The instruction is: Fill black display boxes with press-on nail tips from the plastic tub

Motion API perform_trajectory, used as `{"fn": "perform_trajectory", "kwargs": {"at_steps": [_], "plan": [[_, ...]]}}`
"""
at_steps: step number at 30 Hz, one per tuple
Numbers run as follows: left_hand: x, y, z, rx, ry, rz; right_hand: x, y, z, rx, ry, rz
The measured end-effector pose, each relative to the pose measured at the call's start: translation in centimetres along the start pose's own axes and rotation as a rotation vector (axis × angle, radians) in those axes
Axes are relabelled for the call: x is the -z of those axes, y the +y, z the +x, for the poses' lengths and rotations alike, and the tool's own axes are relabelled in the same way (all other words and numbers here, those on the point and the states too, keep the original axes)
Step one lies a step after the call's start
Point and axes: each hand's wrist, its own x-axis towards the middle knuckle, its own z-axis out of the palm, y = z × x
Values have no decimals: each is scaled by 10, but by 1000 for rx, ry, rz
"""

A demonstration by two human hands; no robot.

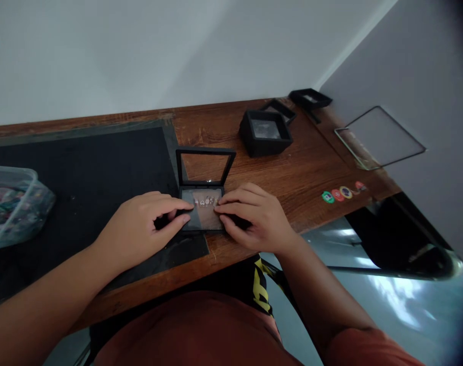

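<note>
A small black display case (206,151) stands with its lid up near the table's front edge, a clear film stretched across both halves. Across the lower film (195,222) lies a short row of small silvery and pinkish charms (207,201), like a charm bracelet; its links are too small to make out. My left hand (149,216) has thumb and index finger close together at the left end of the row. At the right end, my right hand (256,216) has its fingertips pinched in, covering part of the row and the case's right edge.
A clear plastic tub (35,195) of small colourful packets sits left on a black mat (101,162). Behind right are stacked black cases (265,145) and another case (311,96). Several round colourful stickers (337,195) lie right. A thin rectangular frame (399,127) leans on the wall.
</note>
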Motion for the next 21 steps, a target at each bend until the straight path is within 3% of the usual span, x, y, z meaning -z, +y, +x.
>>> {"fn": "perform_trajectory", "kwargs": {"at_steps": [4,8,15,21], "plan": [[0,4,-2,-54,13,-47,0,0,0,-6,2,-1],[-3,9,-1,-156,-29,55,2,-1,1,-5,-10,-9],[-7,16,0,-199,-29,282,3,-2,3,-25,-17,-93],[-8,17,-1,-215,-17,298,3,-1,1,-20,-21,-87]]}}
